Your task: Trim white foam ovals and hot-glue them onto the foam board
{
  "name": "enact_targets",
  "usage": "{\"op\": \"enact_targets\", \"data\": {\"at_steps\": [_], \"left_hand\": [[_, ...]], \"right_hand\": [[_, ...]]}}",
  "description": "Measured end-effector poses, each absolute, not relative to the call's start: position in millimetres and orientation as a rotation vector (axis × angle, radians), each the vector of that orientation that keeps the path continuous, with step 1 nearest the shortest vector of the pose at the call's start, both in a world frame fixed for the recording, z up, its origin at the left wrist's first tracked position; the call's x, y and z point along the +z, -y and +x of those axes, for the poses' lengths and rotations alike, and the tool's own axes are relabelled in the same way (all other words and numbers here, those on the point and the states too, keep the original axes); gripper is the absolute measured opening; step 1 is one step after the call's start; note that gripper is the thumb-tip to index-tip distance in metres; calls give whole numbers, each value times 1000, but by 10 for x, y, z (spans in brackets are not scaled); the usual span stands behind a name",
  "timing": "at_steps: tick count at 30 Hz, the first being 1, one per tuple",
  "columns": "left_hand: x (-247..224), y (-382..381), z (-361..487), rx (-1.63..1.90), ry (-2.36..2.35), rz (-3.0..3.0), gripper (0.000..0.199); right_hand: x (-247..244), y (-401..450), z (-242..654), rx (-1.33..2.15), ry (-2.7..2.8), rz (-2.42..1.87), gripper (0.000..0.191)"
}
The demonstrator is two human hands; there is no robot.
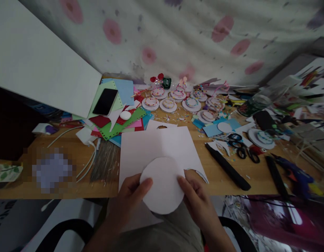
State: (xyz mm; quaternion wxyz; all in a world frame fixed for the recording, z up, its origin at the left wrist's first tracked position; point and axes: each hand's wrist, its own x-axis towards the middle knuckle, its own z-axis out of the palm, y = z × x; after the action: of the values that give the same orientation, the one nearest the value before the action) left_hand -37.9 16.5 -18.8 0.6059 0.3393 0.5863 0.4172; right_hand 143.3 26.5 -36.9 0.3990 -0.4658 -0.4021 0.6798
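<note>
Between both hands I hold a round white paper disc (163, 185) by its left and right edges, over the table's front edge. My left hand (135, 190) pinches the left rim with its thumb on top. Opposite it, my right hand (193, 190) grips the right rim the same way. Under and behind the disc lies a large white sheet (143, 147), with a curved cut near its right corner. Another white sheet with a hole (152, 125) shows just beyond it.
Small decorated paper cakes (168, 104) stand in rows at the back. Coloured sheets and a phone (105, 101) lie left. To the right are scissors (240, 145), a black bar (227, 166) and a blue glue gun (293, 171). Thin wires (105, 161) lie left of the sheet.
</note>
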Motion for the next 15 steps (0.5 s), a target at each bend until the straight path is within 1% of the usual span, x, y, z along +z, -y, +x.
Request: {"op": "enact_targets", "data": {"at_steps": [3, 4, 6, 9, 10, 12, 15], "left_hand": [[-222, -199, -410, 922, -1370, 885, 45], [-244, -221, -426, 922, -1351, 902, 46], [-309, -287, -472, 955, -1326, 878, 45], [-450, -435, -579, 1023, -1371, 817, 41], [-498, -491, -621, 1032, -1403, 821, 40], [-571, -602, -697, 1053, -1466, 833, 39], [-585, -721, -755, 1079, -1511, 832, 39]], "right_hand": [[-347, -339, 1436, 1722, 1082, -1212, 31], [-359, -392, 1467, 1673, 1127, -1231, 32], [-436, -540, 1583, 1392, 1226, -1312, 33], [-663, -800, 1850, 759, 1341, -1538, 36], [-746, -876, 1941, 645, 1368, -1616, 38], [-882, -988, 2091, 649, 1405, -1676, 37], [-982, -1031, 2225, 825, 1406, -1611, 35]]}}
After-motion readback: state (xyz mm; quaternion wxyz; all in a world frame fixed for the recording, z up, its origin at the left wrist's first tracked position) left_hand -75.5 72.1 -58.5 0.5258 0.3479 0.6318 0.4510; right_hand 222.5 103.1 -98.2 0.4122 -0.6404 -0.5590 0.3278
